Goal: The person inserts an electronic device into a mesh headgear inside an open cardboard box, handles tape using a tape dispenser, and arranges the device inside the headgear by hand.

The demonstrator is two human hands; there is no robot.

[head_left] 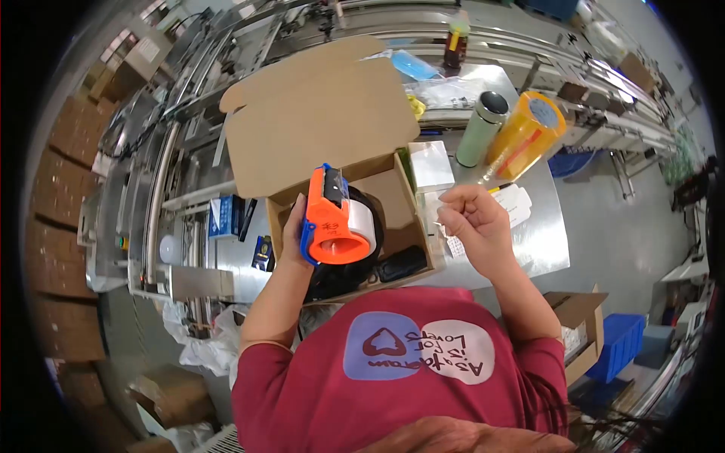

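My left hand (293,231) is wrapped round an orange and blue tape dispenser (325,219) with a roll of whitish tape (361,226) in it. The dispenser is held over an open cardboard box (424,226), whose lid (321,124) stands raised at the far side. Inside the box lie a black pouch-like item (402,263) and other dark things, partly hidden by the dispenser. To the right of the box, my right hand (479,230) is closed in a pinch. What its fingertips hold, if anything, is too small to make out. A small printed paper (456,246) shows just below them.
A green flask (482,132) and a stack of yellow tape rolls (525,140) stand at the right, near a white box (431,166). A dark bottle (456,41) is farther back. A blue box (225,217) lies left. Conveyor rails (170,162) flank the metal table (547,234).
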